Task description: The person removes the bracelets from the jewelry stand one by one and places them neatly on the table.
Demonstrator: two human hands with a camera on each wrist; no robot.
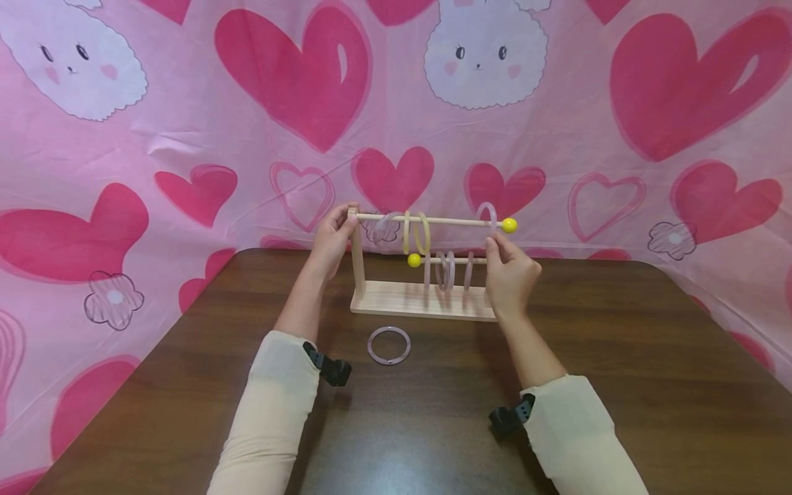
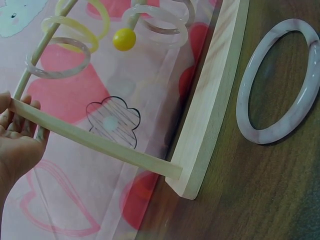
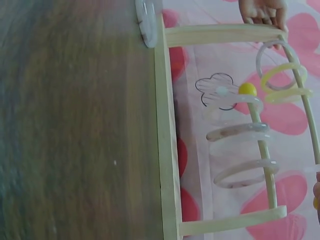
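Note:
My left hand (image 1: pixel 332 237) grips the top of the left post of a wooden bangle rack (image 1: pixel 421 301), fingers behind it; the left wrist view shows the same post (image 2: pixel 100 134). At the right end of the upper rod, my right hand (image 1: pixel 513 280) pinches a pale lavender bangle (image 1: pixel 493 218) close to the yellow end ball (image 1: pixel 509 225). This bangle appears to hang around the rod. Two yellow bangles (image 1: pixel 406 240) and a pale bangle (image 2: pixel 57 75) hang toward the left end. Several pale purple bangles (image 3: pixel 237 131) hang on the lower rod. Only a sliver of my right hand shows in the right wrist view.
One marbled lavender bangle (image 1: pixel 369 346) lies flat on the dark wooden table (image 1: pixel 421 426) in front of the rack. A pink cloth (image 1: pixel 396 130) with hearts hangs behind the table. Each sleeve cuff carries a black wrist camera (image 1: pixel 335 372).

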